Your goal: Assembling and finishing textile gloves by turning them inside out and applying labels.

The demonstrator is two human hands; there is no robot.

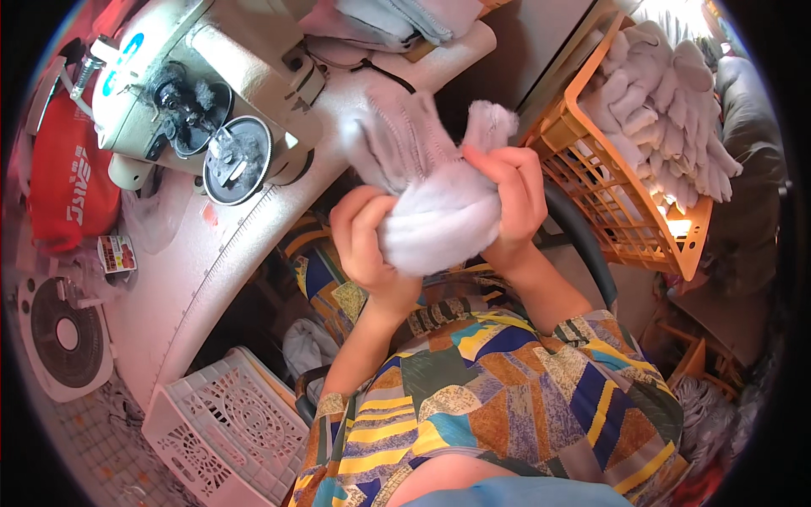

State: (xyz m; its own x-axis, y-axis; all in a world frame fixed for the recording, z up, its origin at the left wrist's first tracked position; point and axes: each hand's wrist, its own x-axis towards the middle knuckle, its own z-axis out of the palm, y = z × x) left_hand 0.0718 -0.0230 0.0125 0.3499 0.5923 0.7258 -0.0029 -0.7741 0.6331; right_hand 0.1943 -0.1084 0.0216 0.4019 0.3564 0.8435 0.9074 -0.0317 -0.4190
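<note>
Between my two hands is a white, fleecy fabric glove (441, 221), bunched up above my lap. Finger-like tubes with stitched seams stick up from its far side, slightly blurred. My left hand (363, 232) grips the left edge, its fingers curled into the soft fabric. On the other side my right hand (514, 190) holds the right edge, thumb and fingers closed near a short upright tube. Part of my fingers is hidden behind the cloth. Left of the glove stands a cream sewing machine (245, 72) on a white curved worktable (182, 291).
An orange plastic basket (591, 160) heaped with white gloves (667, 110) stands at the right. Folded white fabric (389, 21) lies at the far edge. A red bag (72, 169) sits far left, and a pale openwork crate (228, 418) stands below the table.
</note>
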